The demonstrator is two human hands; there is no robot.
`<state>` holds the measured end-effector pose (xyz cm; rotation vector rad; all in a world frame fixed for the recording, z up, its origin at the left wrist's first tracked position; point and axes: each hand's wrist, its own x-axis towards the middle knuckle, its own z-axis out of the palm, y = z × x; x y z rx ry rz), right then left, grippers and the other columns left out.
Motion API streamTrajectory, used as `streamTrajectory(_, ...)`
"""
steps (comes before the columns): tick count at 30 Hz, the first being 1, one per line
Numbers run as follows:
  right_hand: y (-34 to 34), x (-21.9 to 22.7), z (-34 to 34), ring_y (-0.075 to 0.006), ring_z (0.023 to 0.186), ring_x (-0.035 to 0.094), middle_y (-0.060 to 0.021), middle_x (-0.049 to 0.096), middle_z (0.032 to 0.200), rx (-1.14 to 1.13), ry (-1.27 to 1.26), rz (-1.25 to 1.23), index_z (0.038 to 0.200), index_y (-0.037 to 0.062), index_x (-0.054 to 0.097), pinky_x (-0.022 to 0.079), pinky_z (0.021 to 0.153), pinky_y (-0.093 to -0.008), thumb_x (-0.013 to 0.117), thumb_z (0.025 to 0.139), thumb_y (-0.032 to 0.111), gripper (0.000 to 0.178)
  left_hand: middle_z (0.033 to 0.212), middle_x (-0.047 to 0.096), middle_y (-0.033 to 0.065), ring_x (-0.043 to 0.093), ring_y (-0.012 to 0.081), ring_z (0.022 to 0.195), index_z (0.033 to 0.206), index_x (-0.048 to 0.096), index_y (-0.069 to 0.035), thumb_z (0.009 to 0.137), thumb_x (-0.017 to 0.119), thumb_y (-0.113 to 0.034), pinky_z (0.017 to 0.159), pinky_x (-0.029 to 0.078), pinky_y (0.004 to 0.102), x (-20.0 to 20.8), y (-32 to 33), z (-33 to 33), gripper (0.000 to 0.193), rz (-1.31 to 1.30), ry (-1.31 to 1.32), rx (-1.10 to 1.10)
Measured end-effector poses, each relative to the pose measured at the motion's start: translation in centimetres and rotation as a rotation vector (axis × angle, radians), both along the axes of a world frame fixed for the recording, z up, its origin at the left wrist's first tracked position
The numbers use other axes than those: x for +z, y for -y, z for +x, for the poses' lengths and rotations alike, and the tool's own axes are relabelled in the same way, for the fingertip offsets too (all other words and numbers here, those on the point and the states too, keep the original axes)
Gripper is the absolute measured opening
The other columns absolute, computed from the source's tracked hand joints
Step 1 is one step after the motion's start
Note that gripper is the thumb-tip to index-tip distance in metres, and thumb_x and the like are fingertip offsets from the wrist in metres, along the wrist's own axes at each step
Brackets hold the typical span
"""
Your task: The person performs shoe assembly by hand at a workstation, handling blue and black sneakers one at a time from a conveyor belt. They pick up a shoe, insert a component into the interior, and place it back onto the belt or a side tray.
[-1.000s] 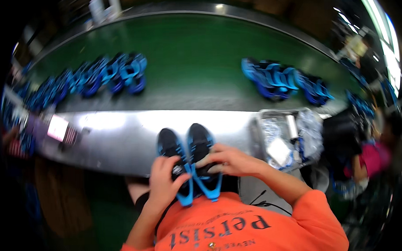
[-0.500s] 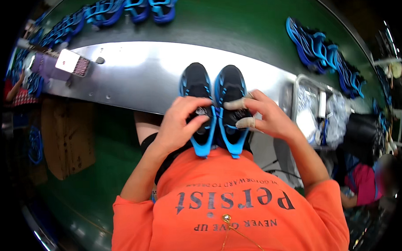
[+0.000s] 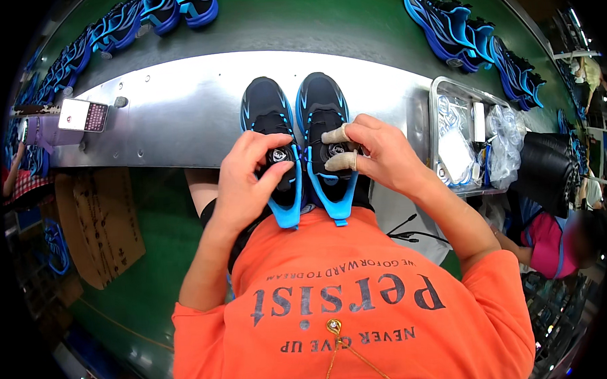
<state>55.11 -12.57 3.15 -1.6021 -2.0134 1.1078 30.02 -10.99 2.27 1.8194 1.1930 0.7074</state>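
Two black sneakers with bright blue trim, the left sneaker [image 3: 267, 97] and the right sneaker [image 3: 320, 95], stand side by side. Their toes rest on the metal tabletop and their heels point toward my body. Each has a round dial on its tongue. Thumb and forefinger of my left hand [image 3: 246, 171] curl around the left dial [image 3: 280, 154] from both sides. With pale covers on its thumb and forefinger, my right hand [image 3: 376, 150] pinches about the right dial [image 3: 336, 149]. My other fingers are partly hidden.
A metal tray [image 3: 436, 91] with plastic-wrapped items stands at the right. Rows of similar sneakers [image 3: 164, 14] line the green surface beyond, with more shoes [image 3: 448, 31] at far right. A white-topped box [image 3: 77, 116] sits left; a cardboard sheet [image 3: 101, 226] stands below. Another person [image 3: 549, 244] is at right.
The view has shifted, so the sneakers and hands appear a little higher and further left. Both hands remain at the tongues, and the dials show more plainly between the fingers.
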Motion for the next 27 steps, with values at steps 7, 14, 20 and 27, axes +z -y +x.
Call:
streamTrajectory(7,-0.3,-0.4,0.0,-0.0266,0.09,0.061,-0.0103,0.059,0.094,0.05,-0.117,0.094,0.109,0.0115,0.072,0.051,0.077,-0.0356,0.08,0.078,0.023,0.034,0.092,0.058,0.0024,0.048,0.0131,0.072,0.11,0.069,-0.006,0.079,0.074,-0.005,0.067,0.043,0.0264,0.3,-0.1,0.1,0.032,0.085,-0.04,-0.029)
streamTrajectory(14,-0.6,-1.0,0.3,-0.0308,0.085,0.062,-0.0115,0.06,0.088,0.093,-0.244,0.2,0.103,0.0087,0.072,0.051,0.074,-0.0392,0.081,0.078,0.027,0.033,0.091,0.058,0.0017,0.047,0.0123,0.071,0.108,0.069,-0.006,0.079,0.075,-0.006,0.066,0.043,0.0256,0.1,-0.3,0.1,0.03,0.055,-0.071,-0.013)
streamTrajectory(20,-0.4,-0.4,-0.3,-0.0265,0.09,0.059,-0.0095,0.057,0.097,0.043,-0.063,0.121,0.115,0.0143,0.072,0.051,0.08,-0.035,0.082,0.076,0.024,0.041,0.092,0.059,0.0018,0.047,0.012,0.07,0.108,0.069,-0.006,0.079,0.075,-0.006,0.066,0.042,0.025,0.1,-0.4,0.1,0.029,0.042,-0.067,0.006)
streamTrajectory(27,-0.4,-1.7,-0.3,-0.0304,0.084,0.059,-0.0112,0.058,0.085,0.062,-0.128,0.266,0.108,0.0103,0.072,0.049,0.075,-0.0398,0.082,0.075,0.023,0.036,0.092,0.059,0.002,0.047,0.0116,0.069,0.107,0.069,-0.005,0.079,0.075,-0.006,0.066,0.042,0.0247,0.3,-0.4,0.3,0.029,0.039,-0.07,0.009)
